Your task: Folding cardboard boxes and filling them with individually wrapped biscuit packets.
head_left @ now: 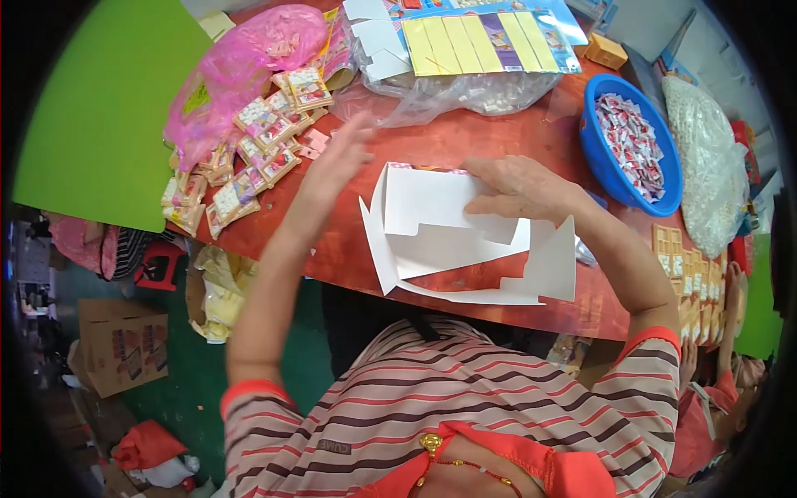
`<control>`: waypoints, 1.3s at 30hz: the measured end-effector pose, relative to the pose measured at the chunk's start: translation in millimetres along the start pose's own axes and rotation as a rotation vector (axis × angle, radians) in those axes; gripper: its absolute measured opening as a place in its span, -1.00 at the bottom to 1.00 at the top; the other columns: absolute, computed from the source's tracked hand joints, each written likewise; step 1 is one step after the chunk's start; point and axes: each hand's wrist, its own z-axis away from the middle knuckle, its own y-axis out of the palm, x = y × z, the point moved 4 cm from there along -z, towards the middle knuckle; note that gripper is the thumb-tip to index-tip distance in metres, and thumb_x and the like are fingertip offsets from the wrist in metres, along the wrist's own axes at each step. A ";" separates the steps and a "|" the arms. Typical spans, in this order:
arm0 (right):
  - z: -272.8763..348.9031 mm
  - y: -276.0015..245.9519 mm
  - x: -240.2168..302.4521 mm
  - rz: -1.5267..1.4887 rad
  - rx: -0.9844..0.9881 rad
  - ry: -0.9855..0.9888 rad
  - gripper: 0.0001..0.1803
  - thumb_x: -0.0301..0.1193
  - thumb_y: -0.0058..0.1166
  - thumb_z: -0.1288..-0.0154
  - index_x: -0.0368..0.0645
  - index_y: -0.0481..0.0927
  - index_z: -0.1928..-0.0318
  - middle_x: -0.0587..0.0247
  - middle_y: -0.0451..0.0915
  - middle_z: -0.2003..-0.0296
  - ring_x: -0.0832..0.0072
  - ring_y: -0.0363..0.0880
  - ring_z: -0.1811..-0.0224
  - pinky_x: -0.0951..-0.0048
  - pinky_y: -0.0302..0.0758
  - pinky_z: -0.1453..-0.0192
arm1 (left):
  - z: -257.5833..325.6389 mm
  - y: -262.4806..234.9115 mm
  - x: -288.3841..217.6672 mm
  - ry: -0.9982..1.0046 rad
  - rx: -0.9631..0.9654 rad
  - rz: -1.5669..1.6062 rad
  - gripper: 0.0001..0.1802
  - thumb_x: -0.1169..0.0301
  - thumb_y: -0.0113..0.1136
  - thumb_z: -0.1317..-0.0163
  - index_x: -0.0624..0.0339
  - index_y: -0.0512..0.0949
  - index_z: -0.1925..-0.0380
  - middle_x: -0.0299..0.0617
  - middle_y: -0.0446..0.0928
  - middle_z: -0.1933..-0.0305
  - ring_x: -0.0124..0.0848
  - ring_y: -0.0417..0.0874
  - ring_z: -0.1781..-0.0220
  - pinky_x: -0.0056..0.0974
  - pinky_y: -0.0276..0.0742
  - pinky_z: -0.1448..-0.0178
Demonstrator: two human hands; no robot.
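An unfolded white cardboard box point(432, 199) lies at the front edge of the red table, its flaps spread toward me. My right hand point(519, 189) holds its far right part, fingers and thumb over the panel. Left of the box, my left hand point(342, 153) is in the air with its fingers stretched out, somewhat blurred; nothing shows in it. Just beyond that hand is a heap of small wooden toy pieces in clear packets point(270, 124), with a few pink pieces point(313, 143) beside it.
A pink plastic bag point(249, 62) lies behind the packets. Yellow-striped printed card point(481, 41) rests on a clear bag of white pieces point(498, 95). At right stand a blue basin point(591, 137) of small sachets and a bubble-wrap bundle point(701, 158). Another person's hands point(732, 290) are near wooden trays point(693, 282).
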 end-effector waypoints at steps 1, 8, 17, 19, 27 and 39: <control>4.9 0.6 -3.7 -0.009 -0.029 0.028 -0.54 -0.12 0.13 -0.20 -0.26 0.44 0.11 -0.10 0.60 0.32 0.00 0.60 0.22 0.01 0.44 0.13 | 15.9 -1.6 1.1 0.075 -0.227 0.216 -0.21 0.06 -0.01 -0.35 0.15 0.02 -0.47 -0.03 0.15 -0.48 -0.22 0.25 -0.43 -0.04 0.18 -0.40; -1.6 1.1 8.0 0.020 -0.047 0.041 -0.56 -0.19 0.15 -0.18 -0.29 0.44 0.11 -0.14 0.57 0.39 -0.04 0.57 0.27 -0.01 0.42 0.18 | 65.4 56.7 6.1 0.192 -0.242 -0.113 -0.03 -0.05 -0.05 -0.32 0.32 -0.22 -0.48 0.14 -0.24 -0.57 -0.04 -0.11 -0.58 -0.02 -0.12 -0.52; -1.8 3.6 7.0 0.040 -0.081 0.038 -0.54 -0.23 0.18 -0.13 -0.32 0.49 0.08 -0.15 0.62 0.35 -0.01 0.61 0.25 0.02 0.46 0.15 | 56.9 73.8 -25.4 0.188 -0.006 -1.145 -0.14 -0.07 0.02 -0.29 0.17 0.05 -0.46 0.21 -0.16 -0.54 0.20 -0.17 -0.56 0.45 -0.30 -0.40; -1.6 2.9 8.5 0.029 -0.070 0.050 -0.55 -0.22 0.18 -0.13 -0.32 0.49 0.09 -0.15 0.62 0.35 -0.01 0.61 0.24 0.02 0.46 0.15 | 51.6 72.8 -28.4 0.231 -0.002 -1.208 -0.16 -0.04 0.09 -0.26 0.14 0.12 -0.44 0.18 -0.10 -0.54 0.18 -0.17 -0.56 0.48 -0.28 -0.39; -1.0 4.4 2.3 0.021 -0.080 0.034 -0.55 -0.18 0.18 -0.12 -0.32 0.51 0.16 -0.14 0.61 0.38 -0.02 0.61 0.26 0.03 0.46 0.15 | 38.8 68.9 -27.2 0.715 0.194 -1.140 -0.51 0.18 0.30 -0.09 0.17 0.51 0.01 -0.04 0.37 -0.25 -0.02 0.30 -0.36 0.14 -0.02 -0.48; 2.6 5.4 4.7 -0.008 -0.043 0.054 -0.51 -0.09 0.14 -0.15 -0.30 0.49 0.15 -0.10 0.60 0.43 -0.01 0.60 0.29 0.03 0.44 0.17 | 30.4 70.5 -30.2 0.882 0.239 -1.361 -0.77 0.23 0.26 -0.02 0.14 0.53 0.56 -0.10 0.43 0.14 -0.19 0.46 -0.03 0.23 0.08 -0.36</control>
